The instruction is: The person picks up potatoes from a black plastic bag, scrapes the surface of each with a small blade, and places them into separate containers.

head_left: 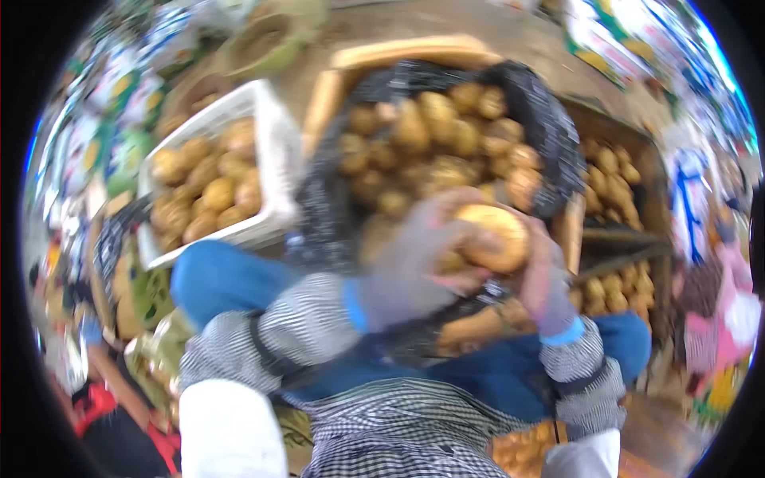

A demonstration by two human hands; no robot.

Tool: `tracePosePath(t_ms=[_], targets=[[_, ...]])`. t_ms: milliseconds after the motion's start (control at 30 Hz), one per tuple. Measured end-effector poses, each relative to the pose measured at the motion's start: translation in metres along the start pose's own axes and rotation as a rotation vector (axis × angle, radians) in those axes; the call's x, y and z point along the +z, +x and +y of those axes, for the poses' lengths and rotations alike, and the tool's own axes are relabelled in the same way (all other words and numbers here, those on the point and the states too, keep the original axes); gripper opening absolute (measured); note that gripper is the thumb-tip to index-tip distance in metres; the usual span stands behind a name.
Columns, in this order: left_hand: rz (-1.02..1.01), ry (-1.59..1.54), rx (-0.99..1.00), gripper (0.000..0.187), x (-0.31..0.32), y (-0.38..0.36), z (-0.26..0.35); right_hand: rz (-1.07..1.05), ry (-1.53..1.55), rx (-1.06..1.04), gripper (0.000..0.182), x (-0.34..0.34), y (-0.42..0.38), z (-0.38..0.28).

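Note:
Between my two gloved hands is a large yellow-brown potato (pixel 494 239), raised over the near part of a crate. My left hand (pixel 418 259), smeared by motion, curls its fingers against the potato's left side. On the other side my right hand (pixel 548 275) wraps its fingers and palm around it. Both gloves are greyish with blue cuffs. Beneath and beyond them, many potatoes (pixel 438 127) fill the wooden crate (pixel 410 52), which is lined with a black plastic bag (pixel 550 111). My hands hide part of the heap.
To the left stands a white plastic crate (pixel 275 151) of potatoes. Wooden boxes (pixel 653 175) with more potatoes are at the right. A greenish round basket (pixel 263 44) lies behind. Filled printed sacks (pixel 613 36) line the edges. Another person's arm (pixel 115 374) shows at lower left.

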State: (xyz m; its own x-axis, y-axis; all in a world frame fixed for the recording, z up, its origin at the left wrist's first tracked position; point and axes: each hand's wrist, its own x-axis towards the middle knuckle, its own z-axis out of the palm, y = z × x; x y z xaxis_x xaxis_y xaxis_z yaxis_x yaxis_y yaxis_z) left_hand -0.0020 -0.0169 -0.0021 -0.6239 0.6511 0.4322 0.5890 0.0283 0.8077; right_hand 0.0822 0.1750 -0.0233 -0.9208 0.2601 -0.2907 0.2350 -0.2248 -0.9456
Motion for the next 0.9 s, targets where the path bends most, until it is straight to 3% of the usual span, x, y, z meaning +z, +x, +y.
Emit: tracePosePath(t_ms=[67,133,167,200,267,367,400,467,533,567,667,767,900], targets=[[0.018,-0.079,-0.075,0.072,0.007,0.004,-0.009,0.074,0.302,0.183,0.045,-0.004,-0.003,0.006],[-0.062,-0.471,-0.222,0.072,0.011,0.007,-0.017,0.128,0.317,0.177,0.048,-0.014,0.004,0.014],[-0.042,-0.385,-0.337,0.073,-0.003,0.006,0.000,0.122,0.245,0.107,0.051,-0.008,0.000,0.005],[0.011,-0.626,-0.373,0.076,0.002,0.008,0.001,0.051,-0.273,-0.240,0.050,-0.014,-0.003,0.010],[0.043,-0.652,-0.393,0.080,-0.004,0.011,-0.002,-0.004,-0.518,-0.496,0.048,-0.011,0.000,-0.001],[0.202,-0.736,-0.330,0.081,-0.043,0.007,0.024,0.020,-0.053,-0.224,0.046,0.007,-0.004,-0.035],[0.273,-0.760,-0.298,0.081,-0.060,0.000,0.035,0.049,-0.062,-0.240,0.045,0.011,-0.008,-0.040],[0.304,-0.909,-0.458,0.083,-0.117,-0.029,0.074,0.092,-0.064,-0.259,0.045,0.008,0.002,-0.040],[0.593,-0.379,-0.385,0.095,-0.162,-0.072,0.098,0.093,-0.037,-0.261,0.045,0.004,0.011,-0.040],[0.715,-0.406,-0.453,0.096,-0.187,-0.101,0.121,0.087,-0.012,-0.248,0.045,0.002,0.010,-0.040],[1.022,-0.051,-0.406,0.079,-0.244,-0.185,0.180,0.102,-0.028,-0.213,0.045,0.002,0.012,-0.043],[1.113,0.565,-0.645,0.078,-0.284,-0.273,0.219,0.093,-0.007,-0.203,0.045,-0.005,0.018,-0.038],[1.255,0.910,-0.800,0.071,-0.302,-0.399,0.195,0.076,-0.018,-0.203,0.044,-0.007,0.022,-0.035]])
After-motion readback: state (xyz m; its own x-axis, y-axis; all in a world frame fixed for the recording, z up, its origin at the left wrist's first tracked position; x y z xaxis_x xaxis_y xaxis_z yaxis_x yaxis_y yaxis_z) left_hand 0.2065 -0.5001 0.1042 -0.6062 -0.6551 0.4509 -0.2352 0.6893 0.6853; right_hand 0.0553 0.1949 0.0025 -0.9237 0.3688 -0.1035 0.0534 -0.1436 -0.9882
